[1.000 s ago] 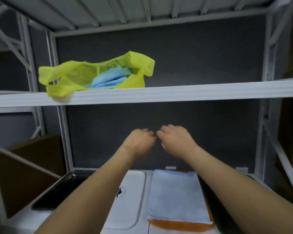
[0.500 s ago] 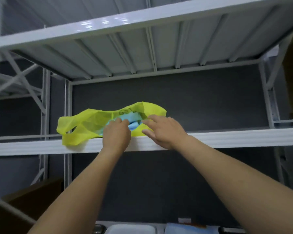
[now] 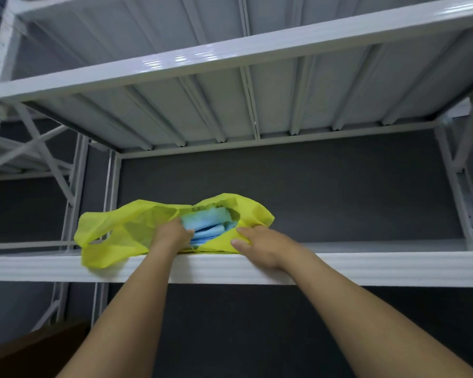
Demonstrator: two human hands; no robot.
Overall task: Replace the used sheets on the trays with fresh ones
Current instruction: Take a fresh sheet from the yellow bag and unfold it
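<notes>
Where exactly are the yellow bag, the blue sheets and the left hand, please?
yellow bag [image 3: 112,241]: head view, on its left side.
blue sheets [image 3: 206,223]: head view, on the stack inside the bag's mouth.
left hand [image 3: 172,237]: head view, on its back.

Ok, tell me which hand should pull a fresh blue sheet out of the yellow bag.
Left. The left hand is already inside the yellow bag's mouth, fingers against the blue sheets. The right hand rests outside on the bag's right edge, better placed to hold it open and steady on the shelf.
</notes>
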